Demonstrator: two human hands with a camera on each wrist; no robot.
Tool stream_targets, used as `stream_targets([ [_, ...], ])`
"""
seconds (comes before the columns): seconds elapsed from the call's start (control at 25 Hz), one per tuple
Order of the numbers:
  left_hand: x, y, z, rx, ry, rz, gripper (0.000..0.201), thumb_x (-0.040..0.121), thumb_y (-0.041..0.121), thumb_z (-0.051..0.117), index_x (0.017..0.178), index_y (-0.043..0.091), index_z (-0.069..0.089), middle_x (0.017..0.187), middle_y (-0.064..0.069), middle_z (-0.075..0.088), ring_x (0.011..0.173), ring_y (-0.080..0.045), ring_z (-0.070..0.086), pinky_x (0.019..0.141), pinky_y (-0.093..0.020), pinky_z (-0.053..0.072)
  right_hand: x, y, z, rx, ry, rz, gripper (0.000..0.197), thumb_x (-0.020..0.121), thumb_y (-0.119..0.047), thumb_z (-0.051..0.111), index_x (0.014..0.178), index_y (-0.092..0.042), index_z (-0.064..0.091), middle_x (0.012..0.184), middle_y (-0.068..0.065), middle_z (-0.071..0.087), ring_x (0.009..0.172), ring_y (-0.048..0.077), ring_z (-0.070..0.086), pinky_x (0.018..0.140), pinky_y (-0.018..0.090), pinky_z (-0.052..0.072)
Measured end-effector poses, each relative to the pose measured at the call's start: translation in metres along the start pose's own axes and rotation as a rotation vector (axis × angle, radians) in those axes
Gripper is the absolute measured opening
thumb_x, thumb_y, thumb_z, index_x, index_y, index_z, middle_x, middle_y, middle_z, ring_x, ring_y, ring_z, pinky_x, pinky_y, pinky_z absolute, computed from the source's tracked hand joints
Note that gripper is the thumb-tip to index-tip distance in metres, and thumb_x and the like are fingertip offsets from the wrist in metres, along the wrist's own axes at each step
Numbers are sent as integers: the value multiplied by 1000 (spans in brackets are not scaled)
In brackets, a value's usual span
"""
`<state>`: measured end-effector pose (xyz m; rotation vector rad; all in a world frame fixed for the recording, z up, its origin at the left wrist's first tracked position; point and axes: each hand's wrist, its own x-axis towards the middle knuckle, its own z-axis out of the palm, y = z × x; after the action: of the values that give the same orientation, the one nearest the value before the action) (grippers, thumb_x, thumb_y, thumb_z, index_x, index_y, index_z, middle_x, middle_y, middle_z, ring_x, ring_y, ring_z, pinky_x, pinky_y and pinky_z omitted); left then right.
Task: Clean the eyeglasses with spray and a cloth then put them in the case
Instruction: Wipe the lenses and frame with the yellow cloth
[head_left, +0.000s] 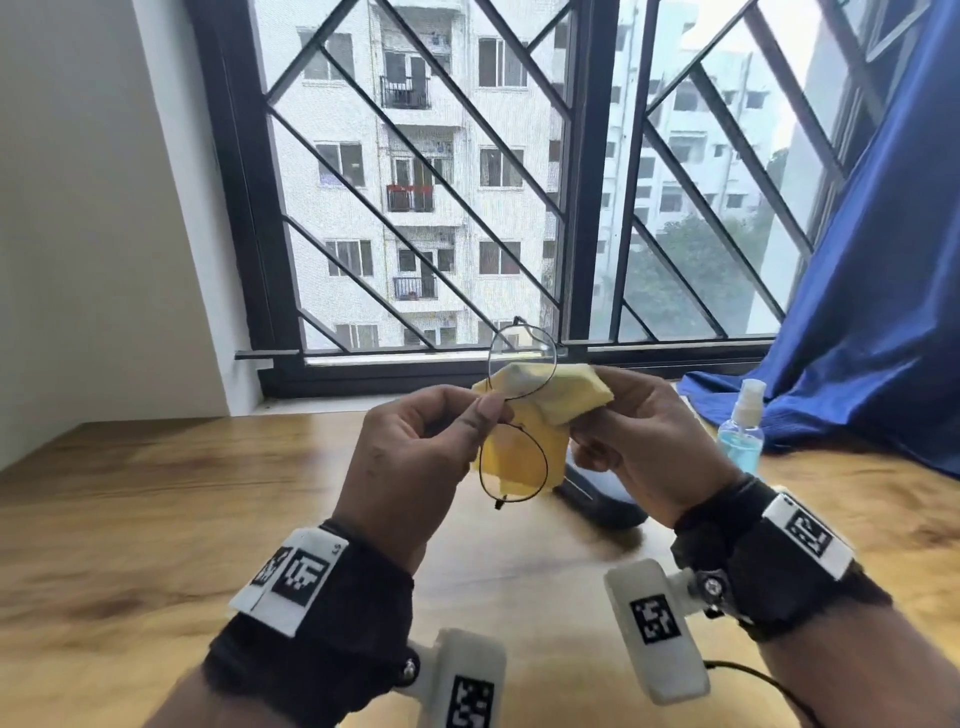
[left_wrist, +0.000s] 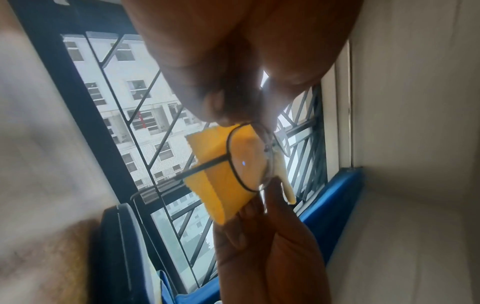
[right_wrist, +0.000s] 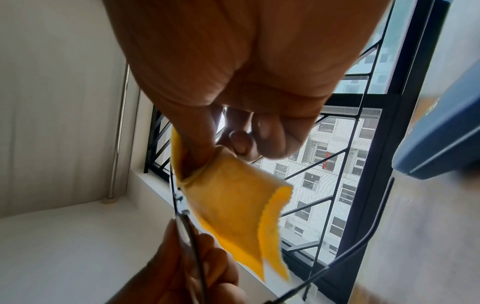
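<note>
I hold thin black round-rimmed eyeglasses (head_left: 514, 462) upright in the air over the wooden table (head_left: 156, 493). My left hand (head_left: 485, 413) pinches them at the bridge between the two lenses. A folded yellow cloth (head_left: 540, 397) is pinched by my right hand (head_left: 589, 410) over the upper lens. The left wrist view shows the lens (left_wrist: 249, 158) with the cloth (left_wrist: 215, 164) behind it. The right wrist view shows thumb and fingers (right_wrist: 205, 156) wrapped in the cloth (right_wrist: 233, 201) beside the rim (right_wrist: 182, 205). The dark blue case (head_left: 597, 499) lies under my hands. The spray bottle (head_left: 743, 431) stands to the right.
A barred window (head_left: 415, 208) runs along the table's far edge. A blue curtain (head_left: 872, 312) drapes onto the table at the back right, just behind the bottle. A white wall (head_left: 78, 208) closes the left side.
</note>
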<state>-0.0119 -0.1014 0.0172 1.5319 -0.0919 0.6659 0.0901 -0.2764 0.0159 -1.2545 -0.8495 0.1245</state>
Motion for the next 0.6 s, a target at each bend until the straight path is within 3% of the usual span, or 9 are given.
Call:
stream_targets([
  [0.12,5,1,-5,-107,66,-48,18,89,20,69,78,8,77,58,1,53,57,-13,38,51,-20,33,1,1,-1,-55,83,17,19,85,-1,65,87,-14,79,61,-1,50,54,14,30,50,27,26],
  [0.24,6,1,-6,-102,70,-73,18,90,23,69,79,10,77,62,2,58,61,-12,42,57,-23,36,-3,6,9,-104,-38,93,14,85,-9,65,91,-4,76,68,12,45,58,18,26,52,32,20],
  [0.32,3,2,-3,-61,54,-73,18,90,25,68,79,13,78,64,3,61,62,-11,43,61,-26,37,-6,7,16,-53,-120,149,16,84,-5,61,92,5,71,75,19,50,57,18,36,50,31,24],
  [0.44,3,7,-4,-51,111,-50,17,89,27,69,82,14,78,59,9,59,57,-8,42,66,-30,36,-8,3,23,-23,-197,190,28,75,4,50,88,-1,75,76,23,56,54,20,49,45,24,34],
  [0.6,8,8,-12,-62,161,-18,17,87,29,70,80,17,79,59,4,47,61,-13,36,64,-31,33,-7,-6,16,21,-187,213,30,70,5,47,82,-4,74,62,16,52,47,20,46,44,25,30],
])
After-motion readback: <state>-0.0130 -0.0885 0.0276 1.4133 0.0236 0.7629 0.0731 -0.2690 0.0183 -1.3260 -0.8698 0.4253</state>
